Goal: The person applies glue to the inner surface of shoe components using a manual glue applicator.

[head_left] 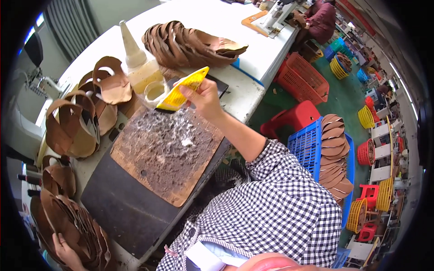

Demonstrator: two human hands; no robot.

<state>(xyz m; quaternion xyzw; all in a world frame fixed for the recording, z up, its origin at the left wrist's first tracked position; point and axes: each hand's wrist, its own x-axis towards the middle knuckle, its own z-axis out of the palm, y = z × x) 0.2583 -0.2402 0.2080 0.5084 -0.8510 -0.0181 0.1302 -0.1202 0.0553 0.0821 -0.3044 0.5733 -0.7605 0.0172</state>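
- Far left, low in the frame, the left hand point(67, 254) is down on a stack of brown leather cut pieces point(72, 221), fingers curled against its lower edge; only part of the hand shows, so how firmly it grips I cannot tell.
- Just above, more curved leather loops point(72, 126) stand on the table's left side, piled against one another, beside a white sewing machine point(22, 122) at the rim.
- Moving in, a worn wooden work board point(167, 153), crusted grey and white with dried glue, lies tilted on a dark mat point(122, 203).
- At the board's top edge stands a glue bottle point(138, 63) with a tall cone nozzle and yellowish liquid, a small clear cup point(155, 90) touching its base.
- Now the centre: the right hand point(203, 97) pinches a yellow brush point(183, 88) between thumb and fingers, held tilted, its dark lower end just above the board's top edge, near the cup.
- The checked sleeve point(275, 203) runs from that hand down to the lower edge.
- Behind, on the white table point(217, 18), another fanned heap of leather pieces point(190, 43) lies well apart from the hand.
- Right of the table: red baskets point(303, 79), a red stool point(294, 117), and a blue crate point(309, 147) holding stacked brown soles point(334, 153).
- Far top right, another person point(321, 20) sits at the table's end.
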